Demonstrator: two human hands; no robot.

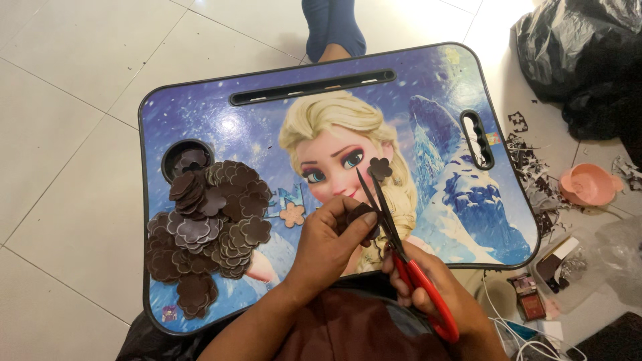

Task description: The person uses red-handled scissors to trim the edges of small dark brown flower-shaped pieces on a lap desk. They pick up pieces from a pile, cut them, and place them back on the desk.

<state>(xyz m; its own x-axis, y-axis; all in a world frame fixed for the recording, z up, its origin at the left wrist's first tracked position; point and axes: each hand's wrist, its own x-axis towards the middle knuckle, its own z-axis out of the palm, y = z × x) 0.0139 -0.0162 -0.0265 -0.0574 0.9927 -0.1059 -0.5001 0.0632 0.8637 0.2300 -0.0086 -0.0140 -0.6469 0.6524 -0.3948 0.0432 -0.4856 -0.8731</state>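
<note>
covering white floor tiles [80,134]: cartoon lap desk [221,113]

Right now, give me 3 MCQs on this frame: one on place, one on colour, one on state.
1. Where does the pile of brown flower cutouts lie on the lap desk?
A. on its left part
B. on its right part
C. on the floor beyond it

2. What colour are the handles of the scissors?
A. blue
B. red
C. yellow

3. What is the left hand doing?
A. resting flat on the desk
B. pinching a brown piece at the scissor blades
C. holding the pink bowl

Answers:
1. A, the heap sits by the round cup recess on the left.
2. B, red loops show around the right hand fingers.
3. B, its fingertips grip the brown piece beside the blades; the bowl lies on the floor at right.
</note>
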